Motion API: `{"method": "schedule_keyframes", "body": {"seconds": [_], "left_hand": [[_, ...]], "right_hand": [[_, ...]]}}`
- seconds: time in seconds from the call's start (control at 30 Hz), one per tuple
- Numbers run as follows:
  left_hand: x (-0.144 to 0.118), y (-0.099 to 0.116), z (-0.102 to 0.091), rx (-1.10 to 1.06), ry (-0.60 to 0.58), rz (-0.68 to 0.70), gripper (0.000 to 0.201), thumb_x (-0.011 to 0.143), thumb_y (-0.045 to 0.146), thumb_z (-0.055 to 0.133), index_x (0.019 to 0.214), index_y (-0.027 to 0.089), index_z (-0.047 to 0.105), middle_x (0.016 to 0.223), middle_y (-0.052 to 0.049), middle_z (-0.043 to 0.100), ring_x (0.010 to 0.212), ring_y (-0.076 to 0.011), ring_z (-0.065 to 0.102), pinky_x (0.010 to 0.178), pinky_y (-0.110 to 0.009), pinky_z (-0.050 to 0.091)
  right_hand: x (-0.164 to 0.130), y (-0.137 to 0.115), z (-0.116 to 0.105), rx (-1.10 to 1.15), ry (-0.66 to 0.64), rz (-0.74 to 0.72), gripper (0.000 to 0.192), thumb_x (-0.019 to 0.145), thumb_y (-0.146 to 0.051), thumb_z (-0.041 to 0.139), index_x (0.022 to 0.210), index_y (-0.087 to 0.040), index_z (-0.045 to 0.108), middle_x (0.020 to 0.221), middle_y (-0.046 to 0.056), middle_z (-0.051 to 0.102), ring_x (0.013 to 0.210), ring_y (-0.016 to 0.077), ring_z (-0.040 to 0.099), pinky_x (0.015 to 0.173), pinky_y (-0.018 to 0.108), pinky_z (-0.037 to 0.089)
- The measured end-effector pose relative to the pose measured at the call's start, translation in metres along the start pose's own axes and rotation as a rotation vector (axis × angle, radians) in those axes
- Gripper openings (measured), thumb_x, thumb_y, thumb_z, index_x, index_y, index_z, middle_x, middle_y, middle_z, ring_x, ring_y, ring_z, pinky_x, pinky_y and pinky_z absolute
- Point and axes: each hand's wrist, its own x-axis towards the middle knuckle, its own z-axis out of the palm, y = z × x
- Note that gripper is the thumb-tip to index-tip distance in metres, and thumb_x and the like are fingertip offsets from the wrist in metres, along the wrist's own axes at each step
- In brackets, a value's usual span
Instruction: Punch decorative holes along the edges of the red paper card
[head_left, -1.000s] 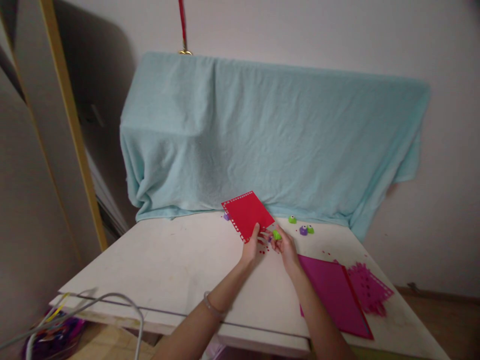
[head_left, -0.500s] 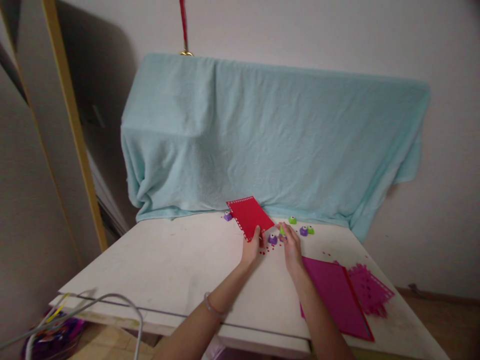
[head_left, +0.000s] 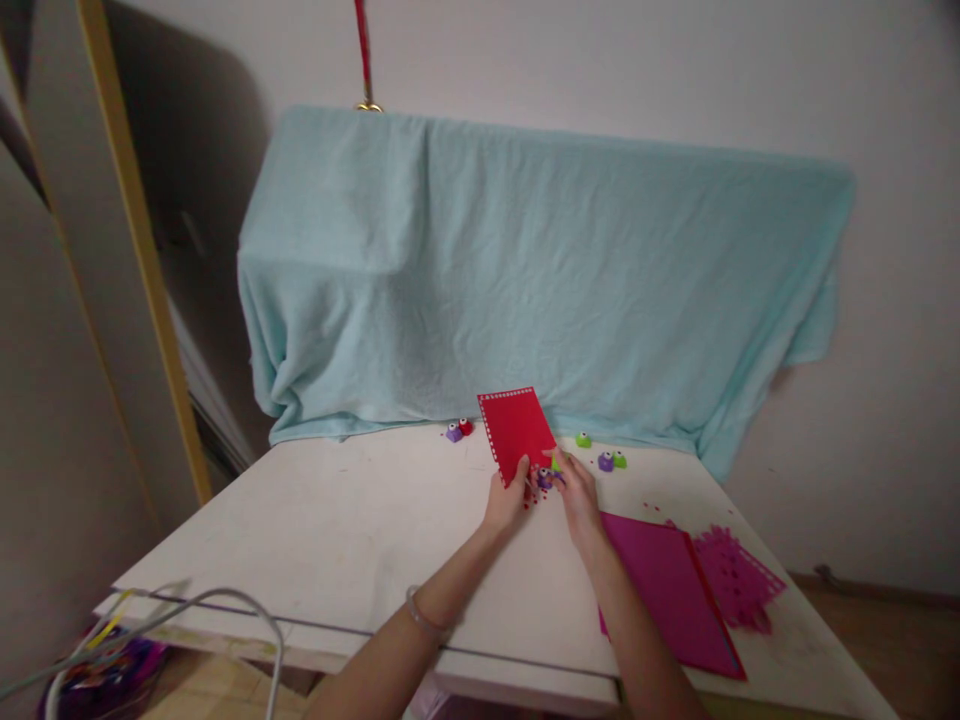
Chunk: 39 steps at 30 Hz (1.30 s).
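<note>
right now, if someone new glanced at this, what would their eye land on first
Probably the bright red sheet, edged with small holes, which the left hand holds above the white table. The right hand holds a small green piece by its lower right corner. Behind them, the large pale blue cloth also stands out.

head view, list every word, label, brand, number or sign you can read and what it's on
None can be read.
Red sheet: no writing visible, only edge holes.
Magenta sheet: no writing visible.
Purple patterned item, lower left: too blurred to tell whether it bears text.
</note>
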Motion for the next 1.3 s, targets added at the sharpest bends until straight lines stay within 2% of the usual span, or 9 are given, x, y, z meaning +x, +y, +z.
{"method": "schedule_keyframes", "body": {"seconds": [0.1,0.23,0.33,0.47,0.67,0.77,1.03,1.3], "left_hand": [[0.001,-0.002,-0.001,0.026,-0.029,0.06,0.052,0.078,0.065,0.059,0.069,0.014,0.06,0.056,-0.002,0.058,0.047,-0.0107,0.048,0.05,-0.024,0.036],[0.0,0.002,0.0,0.008,-0.018,0.104,0.044,0.08,0.058,0.062,0.078,0.014,0.064,0.067,-0.004,0.064,0.054,-0.0119,0.053,0.055,-0.024,0.041],[-0.003,0.01,0.003,-0.02,-0.015,0.157,0.038,0.08,0.049,0.067,0.095,0.014,0.068,0.091,-0.01,0.071,0.074,-0.0154,0.063,0.073,-0.027,0.048],[-0.01,0.023,0.006,-0.042,-0.034,0.171,0.042,0.076,0.037,0.073,0.112,0.016,0.067,0.114,-0.012,0.069,0.1,-0.019,0.065,0.094,-0.03,0.046],[-0.012,0.026,0.01,-0.066,0.045,0.124,0.039,0.071,0.032,0.077,0.105,0.015,0.07,0.109,-0.014,0.071,0.098,-0.0221,0.067,0.093,-0.035,0.048],[-0.01,0.023,0.01,-0.075,0.039,0.13,0.037,0.072,0.031,0.075,0.105,0.016,0.07,0.109,-0.013,0.071,0.097,-0.0218,0.067,0.092,-0.035,0.049],[-0.011,0.027,0.004,0.077,-0.001,0.222,0.033,0.078,0.032,0.069,0.107,0.018,0.07,0.112,-0.012,0.07,0.101,-0.0214,0.065,0.093,-0.032,0.046],[-0.01,0.024,0.003,0.11,-0.008,0.231,0.034,0.08,0.032,0.068,0.111,0.018,0.069,0.115,-0.012,0.069,0.105,-0.0224,0.063,0.097,-0.033,0.043]], "right_hand": [[-0.001,0.001,0.001,-0.046,-0.018,-0.009,0.035,0.081,-0.05,0.067,0.098,-0.02,0.072,0.102,0.007,0.071,0.088,0.0221,0.064,0.071,0.03,0.05],[-0.002,0.0,0.001,-0.052,-0.008,-0.006,0.036,0.082,-0.05,0.066,0.1,-0.02,0.072,0.104,0.008,0.071,0.091,0.0223,0.064,0.072,0.029,0.049],[-0.003,-0.001,0.001,-0.058,0.016,-0.006,0.038,0.083,-0.051,0.065,0.102,-0.02,0.072,0.107,0.008,0.071,0.096,0.0229,0.063,0.073,0.029,0.048],[-0.002,-0.001,0.001,-0.066,0.023,-0.006,0.04,0.082,-0.053,0.065,0.102,-0.019,0.072,0.106,0.009,0.071,0.098,0.0241,0.063,0.075,0.03,0.048],[-0.001,0.0,0.001,-0.074,0.029,-0.011,0.042,0.08,-0.054,0.066,0.101,-0.019,0.073,0.102,0.009,0.072,0.093,0.0233,0.065,0.073,0.031,0.048],[-0.001,0.001,0.001,-0.073,0.034,-0.012,0.042,0.079,-0.054,0.066,0.102,-0.019,0.074,0.104,0.009,0.072,0.096,0.0243,0.064,0.074,0.031,0.049],[-0.003,-0.001,0.002,-0.049,0.028,-0.007,0.04,0.079,-0.052,0.067,0.101,-0.02,0.074,0.104,0.009,0.072,0.094,0.0242,0.065,0.075,0.032,0.049],[-0.001,0.001,0.0,-0.061,0.028,-0.005,0.039,0.081,-0.052,0.066,0.101,-0.019,0.073,0.106,0.009,0.071,0.094,0.0239,0.064,0.075,0.031,0.048]]}}
